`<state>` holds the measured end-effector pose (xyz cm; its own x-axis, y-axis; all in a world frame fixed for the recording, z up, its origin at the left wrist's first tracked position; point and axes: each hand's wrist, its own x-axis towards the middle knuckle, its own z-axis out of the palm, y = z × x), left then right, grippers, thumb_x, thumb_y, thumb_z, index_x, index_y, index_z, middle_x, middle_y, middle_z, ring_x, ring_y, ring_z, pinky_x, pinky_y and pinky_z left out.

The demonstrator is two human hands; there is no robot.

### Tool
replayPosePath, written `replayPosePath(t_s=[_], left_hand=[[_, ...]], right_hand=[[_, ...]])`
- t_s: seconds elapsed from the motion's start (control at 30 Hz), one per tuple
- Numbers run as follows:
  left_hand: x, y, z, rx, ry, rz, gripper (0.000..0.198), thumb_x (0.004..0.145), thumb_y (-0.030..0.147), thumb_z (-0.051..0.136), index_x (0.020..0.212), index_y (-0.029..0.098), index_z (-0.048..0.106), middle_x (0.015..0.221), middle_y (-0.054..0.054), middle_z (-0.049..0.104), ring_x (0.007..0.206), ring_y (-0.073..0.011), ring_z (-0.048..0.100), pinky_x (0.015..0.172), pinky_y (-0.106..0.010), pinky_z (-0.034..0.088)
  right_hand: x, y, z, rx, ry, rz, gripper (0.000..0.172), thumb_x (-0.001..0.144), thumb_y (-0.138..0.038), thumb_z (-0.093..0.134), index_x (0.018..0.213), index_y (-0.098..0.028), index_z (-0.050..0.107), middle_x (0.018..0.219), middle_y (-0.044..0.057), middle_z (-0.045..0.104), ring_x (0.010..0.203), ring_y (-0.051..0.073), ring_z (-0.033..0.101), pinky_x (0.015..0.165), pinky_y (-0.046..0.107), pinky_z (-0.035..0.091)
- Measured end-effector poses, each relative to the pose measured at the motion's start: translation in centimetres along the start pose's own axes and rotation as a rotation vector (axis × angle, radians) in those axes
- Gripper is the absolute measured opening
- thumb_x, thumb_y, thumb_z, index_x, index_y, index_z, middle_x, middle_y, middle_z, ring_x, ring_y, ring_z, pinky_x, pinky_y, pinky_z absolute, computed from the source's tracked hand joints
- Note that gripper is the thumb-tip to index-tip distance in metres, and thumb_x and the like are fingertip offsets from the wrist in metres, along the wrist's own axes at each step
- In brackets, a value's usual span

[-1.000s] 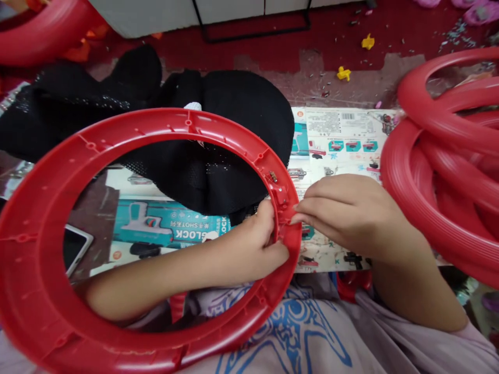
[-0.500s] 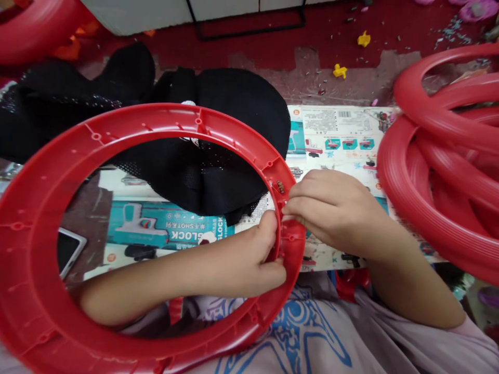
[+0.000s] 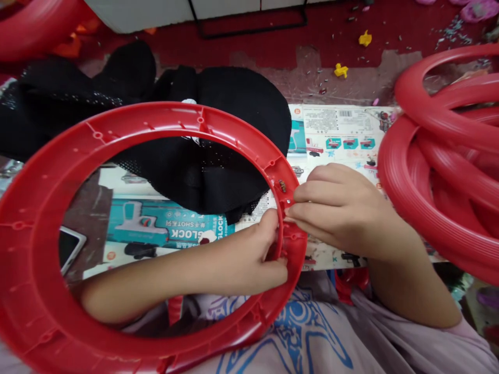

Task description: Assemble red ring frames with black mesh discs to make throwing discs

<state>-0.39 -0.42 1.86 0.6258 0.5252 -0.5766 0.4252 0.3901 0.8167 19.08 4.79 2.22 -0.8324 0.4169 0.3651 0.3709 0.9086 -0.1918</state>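
A large red plastic ring (image 3: 47, 171) lies tilted across my lap, its ribbed inner side facing up. My left arm passes through the hole, and my left hand (image 3: 261, 257) grips the ring's right edge from inside. My right hand (image 3: 335, 208) pinches its fingertips against that same edge, right by a small metal part (image 3: 282, 185) seated in the rim. What the fingertips hold, if anything, is too small to see.
A stack of red rings (image 3: 440, 166) stands at the right. Black mesh fabric (image 3: 218, 119) lies behind the ring on printed toy packaging (image 3: 171, 228). A phone or tablet (image 3: 70, 246) shows through the hole at left. Small yellow pieces (image 3: 341, 70) dot the red floor.
The ring has shifted slightly right and my right hand's fingertips have moved up along its edge toward the small metal part. My left hand keeps its grip.
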Motion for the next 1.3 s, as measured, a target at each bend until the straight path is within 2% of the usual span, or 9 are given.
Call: replayPosePath(t_s=[0.17, 0.4, 0.57, 0.67, 0.8, 0.87, 1.03, 1.17, 1.3], left_hand=[[0.1, -0.1, 0.2, -0.273, 0.005, 0.095, 0.050, 0.075, 0.009, 0.052, 0.119, 0.024, 0.033, 0.085, 0.004, 0.053, 0.073, -0.0111, 0.057, 0.059, -0.021, 0.046], [0.5, -0.6, 0.1, -0.315, 0.067, 0.100, 0.053, 0.076, 0.010, 0.055, 0.123, 0.022, 0.031, 0.101, -0.003, 0.058, 0.091, -0.0177, 0.063, 0.072, -0.029, 0.053], [0.8, -0.8, -0.2, -0.059, 0.091, 0.142, 0.048, 0.077, 0.013, 0.052, 0.121, 0.020, 0.035, 0.096, -0.002, 0.055, 0.084, -0.0168, 0.059, 0.067, -0.028, 0.051], [0.5, -0.6, -0.4, 0.040, 0.063, 0.171, 0.047, 0.074, 0.013, 0.051, 0.118, 0.020, 0.036, 0.094, 0.000, 0.052, 0.078, -0.0136, 0.054, 0.064, -0.026, 0.047], [0.2, -0.3, -0.7, 0.182, 0.018, 0.018, 0.030, 0.077, 0.020, 0.049, 0.105, 0.019, 0.039, 0.083, 0.002, 0.050, 0.070, -0.0140, 0.051, 0.057, -0.026, 0.042], [0.1, -0.2, -0.7, 0.191, 0.000, -0.002, 0.032, 0.078, 0.022, 0.050, 0.108, 0.019, 0.038, 0.086, 0.000, 0.053, 0.074, -0.0159, 0.054, 0.060, -0.028, 0.044], [0.2, -0.4, -0.4, 0.038, -0.020, 0.113, 0.051, 0.080, 0.020, 0.053, 0.126, 0.022, 0.031, 0.103, -0.002, 0.055, 0.084, -0.0152, 0.057, 0.072, -0.027, 0.049], [0.2, -0.4, -0.3, -0.082, 0.008, 0.169, 0.055, 0.080, 0.016, 0.054, 0.128, 0.024, 0.029, 0.096, 0.000, 0.054, 0.080, -0.0136, 0.057, 0.068, -0.024, 0.049], [0.2, -0.3, -0.4, -0.124, 0.053, 0.175, 0.057, 0.080, 0.016, 0.055, 0.130, 0.023, 0.029, 0.095, 0.000, 0.056, 0.080, -0.0138, 0.058, 0.068, -0.025, 0.050]], right_hand=[[0.0, -0.5, -0.4, 0.009, -0.065, -0.008, 0.026, 0.089, -0.013, 0.050, 0.067, -0.018, 0.063, 0.074, 0.001, 0.063, 0.068, 0.015, 0.046, 0.063, 0.031, 0.035], [0.3, -1.2, -0.4, 0.042, -0.070, 0.017, 0.029, 0.089, -0.011, 0.046, 0.066, -0.019, 0.063, 0.071, 0.002, 0.061, 0.067, 0.016, 0.049, 0.061, 0.031, 0.035], [0.5, -1.6, 0.2, 0.095, 0.024, 0.027, 0.032, 0.087, -0.010, 0.043, 0.059, -0.019, 0.057, 0.060, 0.001, 0.050, 0.056, 0.014, 0.038, 0.055, 0.030, 0.031], [0.3, -1.3, 0.9, 0.138, 0.039, 0.025, 0.029, 0.089, -0.012, 0.044, 0.067, -0.018, 0.061, 0.065, 0.001, 0.055, 0.059, 0.013, 0.041, 0.058, 0.029, 0.034], [0.3, -0.9, 1.5, 0.261, 0.075, 0.116, 0.018, 0.090, -0.017, 0.051, 0.077, -0.016, 0.064, 0.079, 0.005, 0.062, 0.073, 0.014, 0.052, 0.067, 0.028, 0.042], [0.4, -0.9, 1.4, 0.350, 0.064, 0.184, 0.015, 0.088, -0.017, 0.052, 0.079, -0.014, 0.064, 0.081, 0.005, 0.061, 0.075, 0.014, 0.054, 0.069, 0.028, 0.045], [0.2, -0.5, 0.8, 0.279, 0.071, 0.115, 0.012, 0.086, -0.014, 0.056, 0.081, -0.017, 0.066, 0.089, 0.006, 0.062, 0.082, 0.016, 0.055, 0.073, 0.032, 0.047], [-0.3, -0.2, 0.6, 0.185, 0.186, 0.035, 0.009, 0.084, -0.012, 0.060, 0.081, -0.018, 0.065, 0.099, 0.008, 0.063, 0.089, 0.020, 0.057, 0.077, 0.037, 0.049], [-0.2, -0.5, 0.8, 0.204, 0.206, 0.033, 0.002, 0.082, -0.013, 0.063, 0.083, -0.013, 0.064, 0.096, 0.012, 0.064, 0.087, 0.021, 0.057, 0.076, 0.038, 0.049]])
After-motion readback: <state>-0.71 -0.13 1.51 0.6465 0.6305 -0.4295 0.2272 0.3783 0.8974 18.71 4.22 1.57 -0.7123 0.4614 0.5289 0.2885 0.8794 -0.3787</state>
